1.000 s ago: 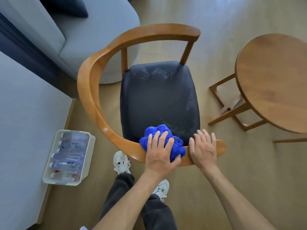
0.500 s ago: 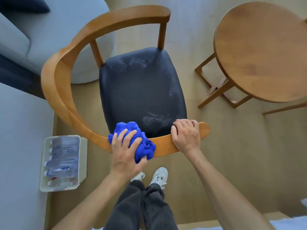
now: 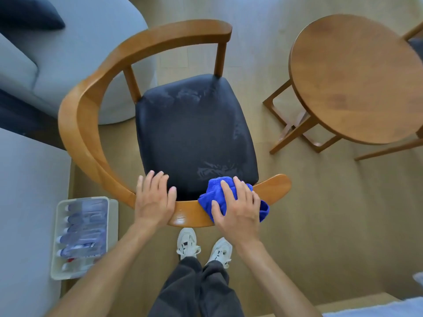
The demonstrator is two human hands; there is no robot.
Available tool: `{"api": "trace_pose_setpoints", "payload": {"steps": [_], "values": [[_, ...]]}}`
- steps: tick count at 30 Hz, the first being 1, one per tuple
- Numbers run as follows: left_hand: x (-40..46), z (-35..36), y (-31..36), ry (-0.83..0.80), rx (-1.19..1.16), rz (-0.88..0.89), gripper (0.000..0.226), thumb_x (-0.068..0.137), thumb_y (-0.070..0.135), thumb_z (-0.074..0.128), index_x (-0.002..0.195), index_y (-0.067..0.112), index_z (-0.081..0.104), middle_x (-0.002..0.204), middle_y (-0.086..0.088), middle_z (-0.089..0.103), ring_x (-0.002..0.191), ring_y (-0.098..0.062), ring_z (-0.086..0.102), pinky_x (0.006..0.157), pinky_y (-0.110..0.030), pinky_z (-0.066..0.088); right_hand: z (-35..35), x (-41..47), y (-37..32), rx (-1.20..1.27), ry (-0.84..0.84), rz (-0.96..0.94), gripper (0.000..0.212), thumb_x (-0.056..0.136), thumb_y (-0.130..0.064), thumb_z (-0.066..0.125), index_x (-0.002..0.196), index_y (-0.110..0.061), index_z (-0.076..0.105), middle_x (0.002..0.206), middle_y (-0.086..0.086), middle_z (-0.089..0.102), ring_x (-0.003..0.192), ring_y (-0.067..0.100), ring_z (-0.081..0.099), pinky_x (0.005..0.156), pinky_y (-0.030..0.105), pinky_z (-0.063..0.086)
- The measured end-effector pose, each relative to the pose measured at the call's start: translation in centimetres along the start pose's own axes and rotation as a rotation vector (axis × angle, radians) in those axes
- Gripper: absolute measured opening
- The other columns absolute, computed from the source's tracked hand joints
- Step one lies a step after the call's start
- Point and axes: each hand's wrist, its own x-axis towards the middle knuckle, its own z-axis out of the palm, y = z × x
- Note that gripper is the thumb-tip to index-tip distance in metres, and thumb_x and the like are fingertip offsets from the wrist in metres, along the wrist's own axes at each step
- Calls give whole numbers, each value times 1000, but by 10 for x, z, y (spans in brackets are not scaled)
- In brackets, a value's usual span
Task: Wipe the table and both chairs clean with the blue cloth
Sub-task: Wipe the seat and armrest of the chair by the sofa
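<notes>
Right hand (image 3: 238,210) pressing crumpled fuzzy blue cloth (image 3: 216,193) onto curved wooden chair rail (image 3: 190,215), fingers straight; left hand (image 3: 154,200) flat, holding nothing.

Pale wood floor (image 3: 320,225) — chair (image 3: 96,143), round table (image 3: 357,78), tray of bottles (image 3: 84,236) directly on it.

hands (image 3: 196,204) on chair rail (image 3: 75,124), blue cloth (image 3: 215,197)

Bare forearms, no sleeves; dark grey trousers (image 3: 196,291); white lace-up trainers (image 3: 187,243) with grey trim.
</notes>
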Motion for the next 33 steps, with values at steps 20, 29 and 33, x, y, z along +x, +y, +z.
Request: {"api": "trace_pose_setpoints", "payload": {"steps": [20,29,33], "values": [[1,3,4,-12,105,12,49,84,36,36,105,9,70,115,-9,68,115,-28,59,105,-51,38,-15,35,88,62,178,484,58,76,-46,55,124,-14,59,132,16,51,112,40,52,89,51,45],[3,-2,6,-51,80,-1,50,83,39,35,97,8,71,101,-6,70,104,-28,64,94,-47,44,13,9,-8,69,13,-195,43,70,-45,71,107,-26,62,114,2,62,85,24,59,62,34,50],[7,-15,4,-208,77,-46,42,97,42,39,131,21,51,133,4,53,132,-16,40,113,-35,29,-8,37,36,106,-38,163,50,66,-37,83,108,-23,61,110,4,62,78,24,59,59,34,53]]}}
